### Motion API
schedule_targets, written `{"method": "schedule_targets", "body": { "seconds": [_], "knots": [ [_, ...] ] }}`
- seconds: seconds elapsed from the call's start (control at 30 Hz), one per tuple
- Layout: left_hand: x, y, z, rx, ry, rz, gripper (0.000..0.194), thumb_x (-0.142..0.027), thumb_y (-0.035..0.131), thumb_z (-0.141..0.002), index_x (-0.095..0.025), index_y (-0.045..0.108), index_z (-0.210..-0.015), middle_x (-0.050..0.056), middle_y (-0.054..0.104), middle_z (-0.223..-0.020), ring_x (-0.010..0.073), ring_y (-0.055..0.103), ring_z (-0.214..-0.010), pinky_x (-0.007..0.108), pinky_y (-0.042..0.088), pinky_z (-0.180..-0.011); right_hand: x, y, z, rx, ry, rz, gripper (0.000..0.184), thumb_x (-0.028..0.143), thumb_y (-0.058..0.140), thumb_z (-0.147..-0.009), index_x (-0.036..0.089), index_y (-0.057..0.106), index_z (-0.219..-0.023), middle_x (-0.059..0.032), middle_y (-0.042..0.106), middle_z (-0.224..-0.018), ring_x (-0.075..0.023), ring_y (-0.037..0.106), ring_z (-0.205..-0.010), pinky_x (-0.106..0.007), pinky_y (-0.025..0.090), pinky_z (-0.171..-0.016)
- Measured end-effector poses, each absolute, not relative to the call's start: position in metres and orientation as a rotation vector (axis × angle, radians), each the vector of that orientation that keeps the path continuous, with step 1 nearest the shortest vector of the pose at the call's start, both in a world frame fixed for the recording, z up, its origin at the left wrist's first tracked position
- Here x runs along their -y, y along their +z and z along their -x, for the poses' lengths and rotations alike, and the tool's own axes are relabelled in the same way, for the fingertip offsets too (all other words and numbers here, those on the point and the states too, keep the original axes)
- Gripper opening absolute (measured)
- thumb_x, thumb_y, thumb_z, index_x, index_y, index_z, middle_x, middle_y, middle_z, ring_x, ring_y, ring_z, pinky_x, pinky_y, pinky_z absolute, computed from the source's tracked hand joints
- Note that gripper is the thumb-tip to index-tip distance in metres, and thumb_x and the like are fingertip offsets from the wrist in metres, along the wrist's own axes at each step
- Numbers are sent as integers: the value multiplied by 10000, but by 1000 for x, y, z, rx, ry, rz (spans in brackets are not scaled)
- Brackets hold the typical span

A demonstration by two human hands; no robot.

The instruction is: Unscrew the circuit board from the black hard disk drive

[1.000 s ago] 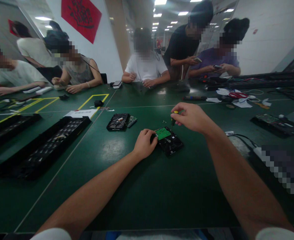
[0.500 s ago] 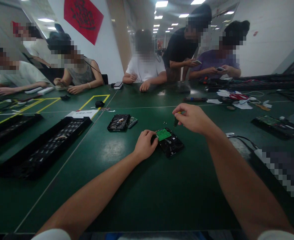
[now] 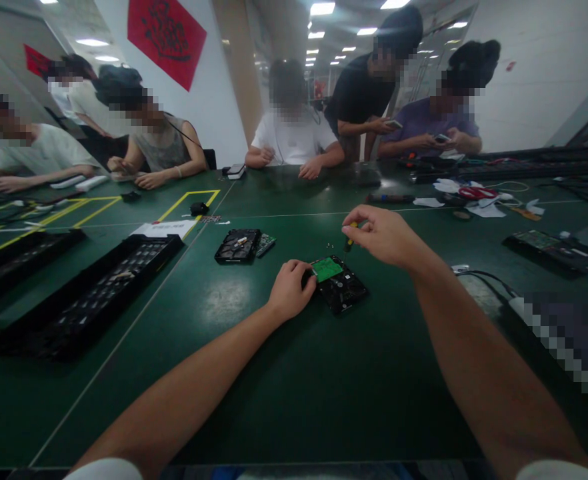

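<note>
Right hand: thumb and index pinch the yellow-and-dark screwdriver by its top, handle roughly upright over the far edge of the black rectangular hard drive with a green circuit board; tip contact unclear. Left hand: fingers curled at the drive's left corner, touching; can't tell if pinching. Drive lies flat on the dark green table, between the hands.

Versus last frame: right fingertips shifted slightly left, more yellow visible on the handle; left hand and drive same. Hand of the white-shirted person opposite moved right.

Counts: one screwdriver; two black drives, the second left of the left hand; one loose green circuit board beside it; two long black trays far left; tiny screws beyond the drive, too small to count.
</note>
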State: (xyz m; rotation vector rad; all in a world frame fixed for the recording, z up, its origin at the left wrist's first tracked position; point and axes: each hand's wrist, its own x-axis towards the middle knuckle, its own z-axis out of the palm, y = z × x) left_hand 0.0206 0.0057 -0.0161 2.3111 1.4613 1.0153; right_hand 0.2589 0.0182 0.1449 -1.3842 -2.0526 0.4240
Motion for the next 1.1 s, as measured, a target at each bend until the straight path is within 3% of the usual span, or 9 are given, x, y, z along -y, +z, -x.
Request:
{"method": "schedule_targets", "body": {
  "seconds": [0.13, 0.37, 0.47, 0.67, 0.83, 1.0, 1.1],
  "knots": [
    [-6, -17, -20, -1462, 1022, -2316, 224, -273, 631, -963, -218, 677, -1175, 112, 659, -1174, 289, 625, -1154, 484, 532, -1051, -17, 147, -260, 2085, 379, 1370, 139, 330, 643, -934, 222, 728, -955, -47, 737, -852, -216, 666, -744, -349, 492, -733],
    [-6, -18, -21, -1467, 1011, -2316, 220, -267, 633, -959, -211, 677, -1168, 112, 661, -1174, 286, 624, -1153, 471, 532, -1046, -19, 147, -263, 2077, 376, 1409, 172, 249, 646, -910, 205, 728, -1054, -54, 753, -843, -222, 688, -741, -342, 490, -716],
    [-7, -19, -21, -1472, 1018, -2313, 221, -266, 636, -957, -214, 676, -1168, 111, 661, -1175, 286, 623, -1154, 475, 532, -1046, -21, 146, -262, 2087, 328, 1420, 139, 313, 694, -906, 205, 725, -988, -57, 750, -846, -224, 680, -755, -345, 486, -723],
    [-7, -19, -20, -1463, 1020, -2307, 225, -272, 636, -958, -223, 676, -1174, 107, 663, -1169, 287, 624, -1148, 476, 539, -1033, -17, 147, -260, 2073, 379, 1417, 258, 444, 793, -860, 207, 698, -893, -56, 754, -862, -214, 684, -749, -330, 489, -705],
    [-6, -18, -20, -1463, 1022, -2318, 228, -268, 629, -963, -211, 674, -1179, 112, 664, -1174, 285, 620, -1151, 466, 531, -1047, -18, 145, -260, 2080, 488, 1402, 153, 321, 664, -959, 197, 709, -1037, -43, 753, -812, -195, 707, -656, -321, 511, -683],
    [-7, -18, -21, -1468, 1021, -2320, 230, -271, 628, -963, -214, 676, -1181, 111, 663, -1173, 289, 620, -1156, 475, 530, -1050, -23, 143, -260, 2088, 458, 1406, 268, 250, 514, -1020, 192, 729, -1169, -51, 757, -807, -214, 728, -714, -336, 529, -723],
    [-7, -18, -21, -1470, 1017, -2316, 224, -271, 627, -962, -216, 679, -1174, 109, 660, -1167, 287, 622, -1150, 478, 529, -1049, -21, 145, -259, 2102, 396, 1421, 235, 279, 553, -1009, 200, 747, -1116, -57, 775, -877, -207, 716, -715, -342, 521, -740]
  ]
}}
